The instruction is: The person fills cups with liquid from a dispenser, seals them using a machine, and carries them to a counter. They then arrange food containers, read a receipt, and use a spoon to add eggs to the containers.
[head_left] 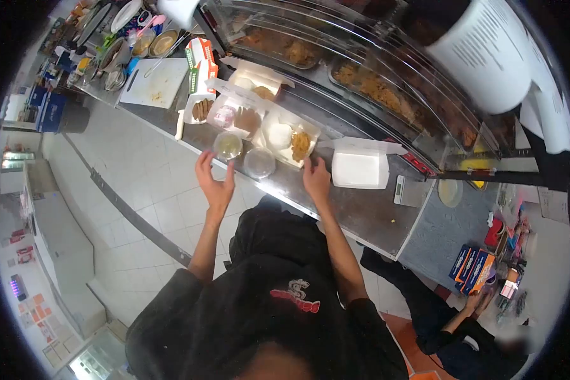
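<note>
My left hand (216, 188) is open, thumb and fingers apart, just below a clear round cup (228, 146) with something yellowish-green inside. To the right of that cup is a second clear round tub or lid (259, 163). My right hand (316, 181) has its fingers slightly spread, fingertips right at the lower right corner of an open paper meal box. That box holds a mound of white rice (278, 135) and a piece of fried chicken (301, 145). Left of it, another open meal box has a pink-and-white wrapped item (224, 116) and brown food (247, 120).
An open white box (360, 169) stands on the counter at right, beside a small scale (409, 191). Behind is a glass display case with fried food trays (380, 92). A cutting board (154, 83) lies far left. Another person (468, 339) works at lower right.
</note>
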`<state>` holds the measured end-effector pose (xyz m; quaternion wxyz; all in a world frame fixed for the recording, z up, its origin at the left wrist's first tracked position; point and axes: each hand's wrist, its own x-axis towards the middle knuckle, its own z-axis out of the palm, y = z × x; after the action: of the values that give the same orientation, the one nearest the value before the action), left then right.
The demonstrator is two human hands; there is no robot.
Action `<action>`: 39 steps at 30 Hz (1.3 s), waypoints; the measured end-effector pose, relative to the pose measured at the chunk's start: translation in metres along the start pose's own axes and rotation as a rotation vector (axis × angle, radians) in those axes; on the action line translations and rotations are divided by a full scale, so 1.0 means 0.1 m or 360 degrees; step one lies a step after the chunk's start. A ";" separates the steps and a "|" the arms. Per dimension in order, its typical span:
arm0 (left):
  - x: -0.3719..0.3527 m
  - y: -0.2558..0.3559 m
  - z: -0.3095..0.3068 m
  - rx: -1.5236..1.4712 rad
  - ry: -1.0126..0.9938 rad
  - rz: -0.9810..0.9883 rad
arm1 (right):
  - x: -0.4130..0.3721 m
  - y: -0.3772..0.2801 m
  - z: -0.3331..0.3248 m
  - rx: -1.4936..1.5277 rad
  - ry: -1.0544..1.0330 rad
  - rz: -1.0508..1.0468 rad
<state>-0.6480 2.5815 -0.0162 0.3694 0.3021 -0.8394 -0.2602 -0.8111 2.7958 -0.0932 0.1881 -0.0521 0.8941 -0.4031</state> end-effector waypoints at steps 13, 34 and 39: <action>0.49 -0.34 0.25 -0.0079 -0.0412 0.0196 | 0.66 -0.34 0.38 0.0090 0.0578 0.0163; 0.91 -0.88 0.05 -0.0413 -0.0701 0.0191 | -0.35 -1.19 0.75 -0.0101 -0.0347 -0.0554; 0.93 -0.79 0.12 -0.0241 -0.0704 0.0456 | -0.26 -1.30 0.67 0.0134 -0.0029 -0.0396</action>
<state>-0.6835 2.4650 -0.0328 0.2316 0.0876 -0.9120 -0.3269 -0.7696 2.6680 -0.0294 0.1467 -0.1581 0.8614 -0.4599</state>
